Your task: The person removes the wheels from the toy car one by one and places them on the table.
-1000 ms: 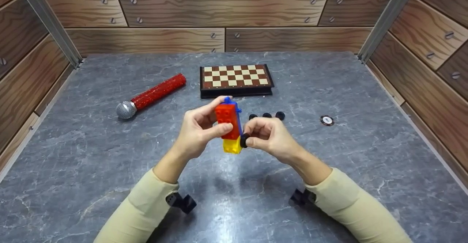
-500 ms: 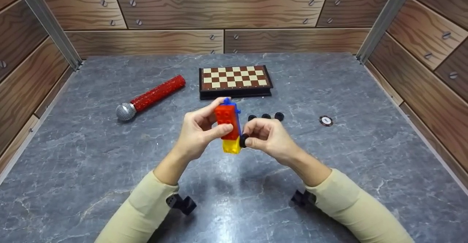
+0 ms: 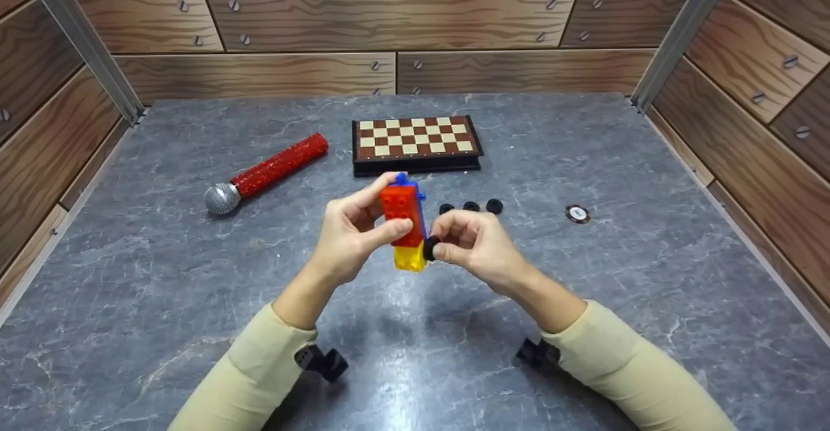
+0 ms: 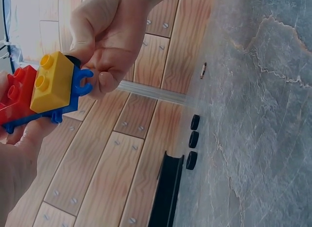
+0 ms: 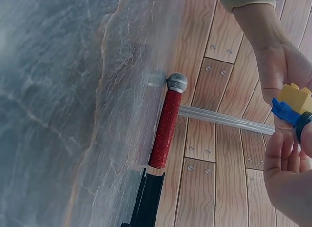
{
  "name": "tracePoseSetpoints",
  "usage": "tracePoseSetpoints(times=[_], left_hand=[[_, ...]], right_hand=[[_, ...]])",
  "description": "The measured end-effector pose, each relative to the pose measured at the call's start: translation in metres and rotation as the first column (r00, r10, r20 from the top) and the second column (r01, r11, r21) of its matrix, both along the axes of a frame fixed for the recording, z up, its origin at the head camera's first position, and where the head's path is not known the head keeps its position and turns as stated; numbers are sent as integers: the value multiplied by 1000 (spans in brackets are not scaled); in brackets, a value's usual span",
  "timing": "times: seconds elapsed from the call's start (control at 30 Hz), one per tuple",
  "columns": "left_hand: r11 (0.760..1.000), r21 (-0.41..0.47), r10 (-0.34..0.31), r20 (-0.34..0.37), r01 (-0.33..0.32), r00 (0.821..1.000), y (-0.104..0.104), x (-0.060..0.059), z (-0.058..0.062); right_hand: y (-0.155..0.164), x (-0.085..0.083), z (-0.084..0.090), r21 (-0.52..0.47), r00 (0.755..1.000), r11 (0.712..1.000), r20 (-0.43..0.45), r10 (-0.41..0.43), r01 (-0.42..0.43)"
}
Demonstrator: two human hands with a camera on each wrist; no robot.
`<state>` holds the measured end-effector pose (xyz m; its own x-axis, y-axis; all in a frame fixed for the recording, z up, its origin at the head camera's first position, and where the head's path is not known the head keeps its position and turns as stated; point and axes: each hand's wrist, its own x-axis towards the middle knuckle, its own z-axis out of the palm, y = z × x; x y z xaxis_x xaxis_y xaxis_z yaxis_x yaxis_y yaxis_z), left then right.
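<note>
Fitting: wheel onto brick car, mid-step
Table: board, mic at back
Car: held upright above table centre, left hand pinching it
Right hand: pinches wheel against car's lower side
Spare wheels: three, just behind
Next: likely needs a push square onto the axle

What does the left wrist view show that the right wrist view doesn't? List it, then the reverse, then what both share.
Only the left wrist view: three loose black wheels in a row on the table, a chip standing farther off, and the red brick. Only the right wrist view: the red microphone. Both: the yellow brick on the blue base, the two hands, and the chessboard's dark edge.
</note>
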<state>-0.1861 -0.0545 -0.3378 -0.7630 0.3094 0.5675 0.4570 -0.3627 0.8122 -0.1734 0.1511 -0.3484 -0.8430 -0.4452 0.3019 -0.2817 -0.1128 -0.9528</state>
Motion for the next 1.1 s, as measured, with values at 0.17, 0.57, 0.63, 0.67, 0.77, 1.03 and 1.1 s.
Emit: tracePoseSetpoints(times=[0.17,0.57,0.63,0.67,0.77,1.03,1.1], left_hand=[[1000,-5,7,-1,-7,1000,0,0,0],[1000,5,15,-1,-15,1000,2,1,1],[1000,6,19,0,-19,1000,2,1,0],[1000,8,20,2,-20,1000,1,1,0],[1000,8,26,16,-26,1000,1,1,0],[1000,1,29,128,-30,991,0,1,1],[1000,11,22,140,-23,990,0,1,1]], right_hand=[[0,0,0,18,1000,1000,3,-20,20],[-2,2,2,34,998,998,43,-47,46],[-2,2,2,35,998,998,38,-47,46],[-2,2,2,34,998,998,36,-47,46],[-2,1,2,29,998,999,36,-44,43],[0,-4,2,-28,992,994,70,107,-105],[0,-4,2,-57,988,990,79,136,-132]])
